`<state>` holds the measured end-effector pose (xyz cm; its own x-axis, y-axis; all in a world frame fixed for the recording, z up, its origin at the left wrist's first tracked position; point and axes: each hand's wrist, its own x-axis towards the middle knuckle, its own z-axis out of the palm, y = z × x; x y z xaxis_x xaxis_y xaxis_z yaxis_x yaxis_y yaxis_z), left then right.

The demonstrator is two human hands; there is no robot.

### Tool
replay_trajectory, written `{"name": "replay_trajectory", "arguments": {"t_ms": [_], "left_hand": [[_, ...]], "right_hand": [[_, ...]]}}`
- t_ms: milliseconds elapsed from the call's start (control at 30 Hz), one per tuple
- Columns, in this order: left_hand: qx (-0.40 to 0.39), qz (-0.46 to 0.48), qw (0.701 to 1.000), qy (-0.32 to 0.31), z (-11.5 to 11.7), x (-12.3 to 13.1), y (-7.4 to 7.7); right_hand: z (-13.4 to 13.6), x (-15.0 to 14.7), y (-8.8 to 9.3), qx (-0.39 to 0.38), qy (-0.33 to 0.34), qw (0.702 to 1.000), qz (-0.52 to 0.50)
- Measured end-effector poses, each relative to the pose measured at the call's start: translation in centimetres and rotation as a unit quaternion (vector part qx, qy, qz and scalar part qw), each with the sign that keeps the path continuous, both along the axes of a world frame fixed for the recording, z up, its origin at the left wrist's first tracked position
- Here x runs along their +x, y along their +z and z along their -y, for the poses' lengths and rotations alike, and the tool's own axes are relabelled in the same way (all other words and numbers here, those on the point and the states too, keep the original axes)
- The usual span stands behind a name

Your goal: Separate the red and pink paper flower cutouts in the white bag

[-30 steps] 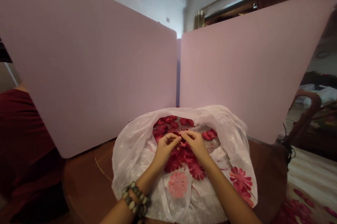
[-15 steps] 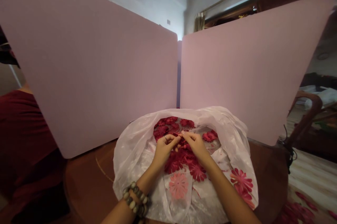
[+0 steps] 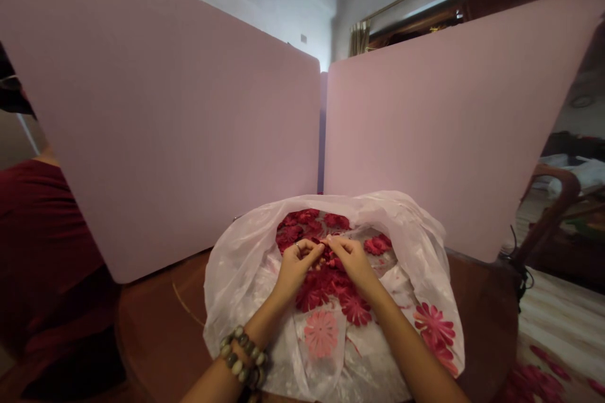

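Note:
My left hand (image 3: 302, 259) and my right hand (image 3: 347, 255) meet over the mouth of a white plastic bag (image 3: 246, 264). Fingertips of both are pinched together on a small red flower piece (image 3: 324, 243), mostly hidden by the fingers. Below them lies a heap of dark red cut-out fabric flowers (image 3: 314, 289), with more red flowers (image 3: 307, 220) deeper in the bag. A single pale pink flower (image 3: 321, 333) rests flat on the plastic nearer me. Pinkish-red flowers (image 3: 433, 324) lie on the bag's right side. A beaded bracelet (image 3: 243, 356) circles my left wrist.
The bag sits on a round brown wooden table (image 3: 155, 327). Two tall pink panels (image 3: 198, 125) stand behind it, nearly meeting at a corner. At the left edge is a person in a red top (image 3: 42, 233). Red petals (image 3: 539, 381) lie on the floor at right, near a wooden chair (image 3: 553, 201).
Hardly anything differs. My two hands stay in the same place, pinched together, with only a slight shift of the fingertips.

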<state>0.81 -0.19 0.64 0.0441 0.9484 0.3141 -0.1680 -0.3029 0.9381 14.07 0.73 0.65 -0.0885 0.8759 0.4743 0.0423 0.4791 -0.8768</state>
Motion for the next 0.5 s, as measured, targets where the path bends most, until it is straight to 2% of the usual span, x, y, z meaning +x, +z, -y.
{"name": "replay_trajectory", "arguments": {"t_ms": [167,333,500], "left_hand": [[-0.007,0.007,1.000,0.001,-0.10,0.00,0.05],[-0.040,0.012,0.999,-0.001,-0.11,0.04,-0.09],[-0.062,0.024,0.998,0.000,0.00,0.17,-0.26]], "right_hand": [[-0.10,0.13,-0.22,0.084,-0.019,0.995,0.057],[0.15,0.33,-0.22,0.197,-0.069,0.966,0.152],[0.25,0.37,-0.15,0.203,-0.080,0.960,0.176]]}}
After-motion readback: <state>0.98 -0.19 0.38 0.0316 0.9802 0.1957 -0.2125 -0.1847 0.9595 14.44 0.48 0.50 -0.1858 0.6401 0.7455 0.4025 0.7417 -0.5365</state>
